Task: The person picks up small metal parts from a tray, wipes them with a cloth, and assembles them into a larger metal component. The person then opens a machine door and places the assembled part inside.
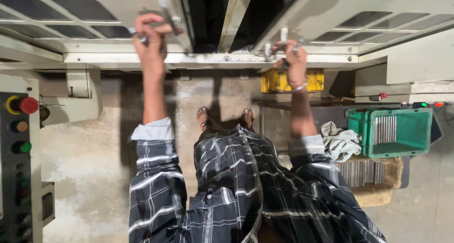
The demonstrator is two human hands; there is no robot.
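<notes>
Head view: I look down past my own checked shirt to my sandalled feet on the concrete floor [90, 177], both arms stretched out to the machine ahead.
Left hand: my left hand [150, 43] is closed around the metal handle [166, 17] on the left sliding door [85, 21] of the machine, fingers wrapped over it.
Right hand: my right hand [294, 57] is closed on the small metal handle [283, 39] of the right sliding door [359, 21], a bangle at the wrist.
Doors: the two pale panelled doors stand apart, a dark gap between them right above my hands.
Left side: a control panel [20, 143] with a red button, an orange one and a green one stands near my left elbow.
Right side: a green plastic crate [402, 132] holding a row of thin metal pieces sits near my right arm, a crumpled cloth [341, 143] just beside it.
Behind: a yellow crate [276, 81] sits under the machine edge, below my right hand.
</notes>
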